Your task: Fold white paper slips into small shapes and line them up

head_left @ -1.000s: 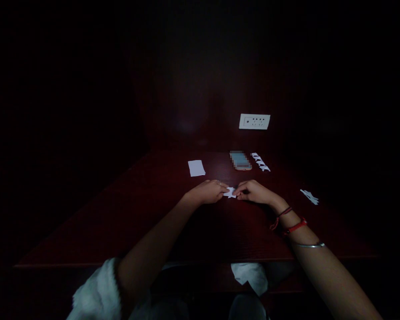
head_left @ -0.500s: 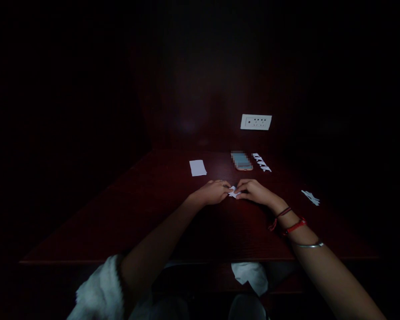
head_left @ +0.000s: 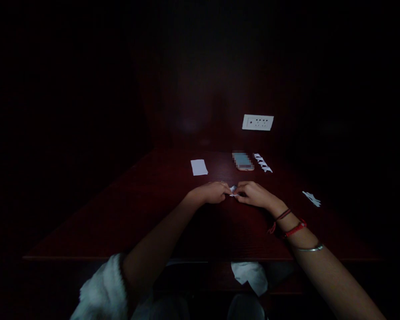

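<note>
A small folded piece of white paper [head_left: 233,190] lies on the dark red table between my two hands, mostly covered by fingers. My left hand [head_left: 215,192] is closed on its left side, with a ring showing on one finger. From the right, my right hand [head_left: 253,194] pinches the paper's other side with curled fingers. Cord bracelets and a metal bangle circle my right wrist and forearm. Just beyond my left hand lies a stack of white paper sheets [head_left: 199,167].
Behind my right hand rests a phone [head_left: 243,161], beside a row of folded white paper pieces [head_left: 263,163]. Thin paper strips [head_left: 311,198] lie farther right. A white socket panel [head_left: 258,122] is on the wall. Crumpled white material [head_left: 251,275] shows below the table's front edge.
My fingers have drawn in over the small paper, so less of it shows. The whole view has shifted slightly; the other things stay in place.
</note>
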A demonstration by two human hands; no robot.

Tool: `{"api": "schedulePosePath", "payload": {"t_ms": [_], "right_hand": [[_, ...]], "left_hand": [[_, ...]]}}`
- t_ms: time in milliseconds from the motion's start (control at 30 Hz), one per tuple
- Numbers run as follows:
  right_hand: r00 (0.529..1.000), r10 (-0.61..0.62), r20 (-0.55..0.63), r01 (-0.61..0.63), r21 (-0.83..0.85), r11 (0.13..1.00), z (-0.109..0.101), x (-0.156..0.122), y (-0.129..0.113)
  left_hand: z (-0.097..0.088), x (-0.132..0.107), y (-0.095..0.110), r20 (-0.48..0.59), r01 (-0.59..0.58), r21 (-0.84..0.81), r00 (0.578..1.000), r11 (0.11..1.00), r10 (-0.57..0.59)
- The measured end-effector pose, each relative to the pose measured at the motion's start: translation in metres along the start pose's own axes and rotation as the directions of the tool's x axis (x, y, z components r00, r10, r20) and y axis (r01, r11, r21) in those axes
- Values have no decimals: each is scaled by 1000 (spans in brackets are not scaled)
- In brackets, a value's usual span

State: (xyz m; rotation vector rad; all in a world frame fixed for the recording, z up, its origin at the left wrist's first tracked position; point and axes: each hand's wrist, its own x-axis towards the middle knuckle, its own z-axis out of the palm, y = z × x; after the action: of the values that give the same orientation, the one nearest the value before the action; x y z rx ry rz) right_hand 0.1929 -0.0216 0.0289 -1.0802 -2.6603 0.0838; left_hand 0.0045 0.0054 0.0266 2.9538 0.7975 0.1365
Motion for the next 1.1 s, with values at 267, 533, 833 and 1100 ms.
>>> {"api": "schedulePosePath", "payload": {"t_ms": [267, 533, 833, 1100], "right_hand": [[999, 23, -28, -19, 114, 993, 4, 5, 7], [988, 150, -31, -138, 241, 961, 8, 8, 12], [979, 204, -28, -187, 294, 937, 14, 11, 17], [979, 205, -9, -195, 270, 943, 11, 12, 16]], "left_hand": [[-4, 0, 3, 46, 59, -10, 997, 998, -59], [-9, -1, 11, 79, 116, -11, 990, 993, -115], [-11, -6, 16, 99, 90, -8, 991, 996, -89], [-14, -10, 21, 135, 142, 21, 980, 990, -144]]}}
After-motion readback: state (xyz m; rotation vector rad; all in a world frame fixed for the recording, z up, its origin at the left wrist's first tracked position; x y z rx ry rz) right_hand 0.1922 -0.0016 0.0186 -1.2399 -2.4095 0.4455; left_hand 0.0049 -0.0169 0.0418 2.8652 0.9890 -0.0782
